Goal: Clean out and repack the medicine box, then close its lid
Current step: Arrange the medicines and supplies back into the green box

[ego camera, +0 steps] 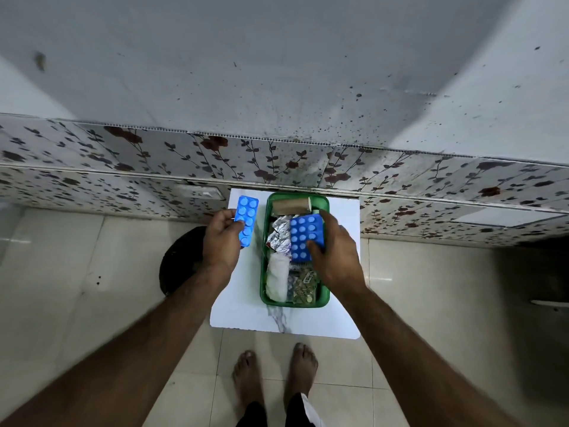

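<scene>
A green medicine box [264, 272] stands open on a small white marble-top table [240, 309]. Inside lie a brown roll [291, 205], crumpled silver foil strips [278, 237], a white gauze bundle [276, 280] and a strip of yellow pills [304, 289]. My left hand [221, 238] holds a light blue blister strip [245, 218] upright, left of the box and above the table. My right hand [334, 251] grips a wider dark blue blister pack [303, 237] just over the box's right side. No lid is in view.
The table stands against a floral-patterned wall panel [277, 167]. A dark round object [181, 257] sits on the tiled floor to the table's left. My bare feet [274, 374] are just in front of the table.
</scene>
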